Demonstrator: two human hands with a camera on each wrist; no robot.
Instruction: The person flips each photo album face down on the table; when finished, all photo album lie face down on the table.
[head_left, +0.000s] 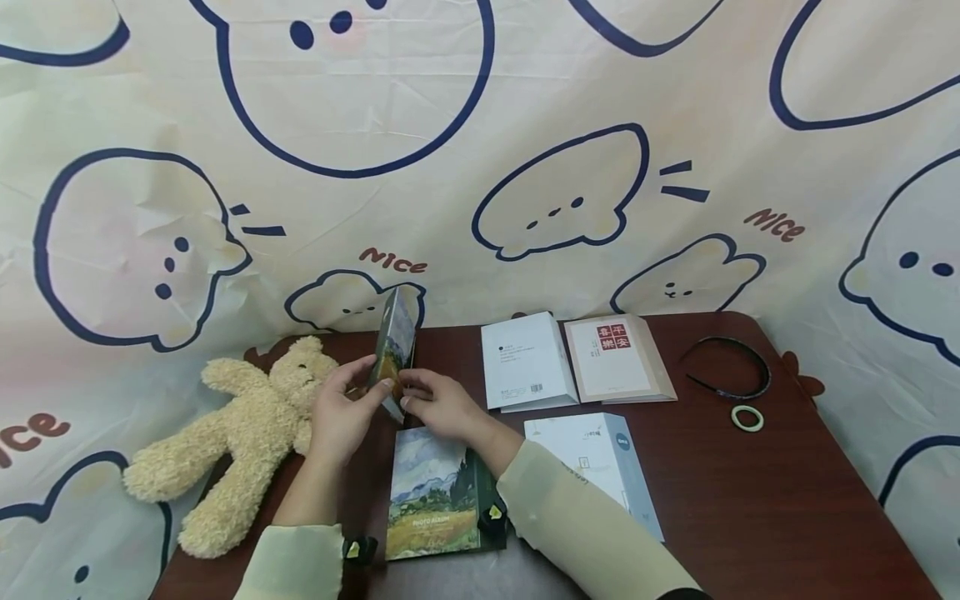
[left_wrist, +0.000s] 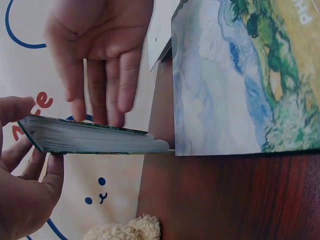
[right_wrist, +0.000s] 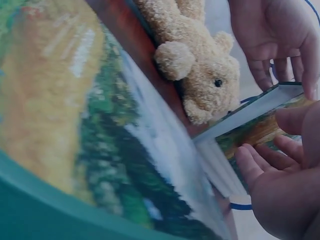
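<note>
My left hand [head_left: 341, 408] grips a small painted-cover album [head_left: 396, 346] between thumb and fingers, holding it upright on edge. Pale page edges [left_wrist: 100, 137] show between its covers in the left wrist view. From the right, the fingers of my right hand [head_left: 442, 404] reach to its cover; in the left wrist view they are fairly straight with their tips at the cover. Just in front lies a larger photo album [head_left: 431, 500] with a landscape painting on it, under my right wrist. A cream teddy bear [head_left: 258, 425] lies left of my left hand.
Behind on the right stand a white book [head_left: 525, 358] and a cream book with red characters [head_left: 615, 354]. A white-and-blue box-like book [head_left: 585, 454] lies nearer. Farther right are a black headband [head_left: 765, 375] and a pale green ring [head_left: 747, 418]. A printed cloth [head_left: 547, 283] hangs behind the table.
</note>
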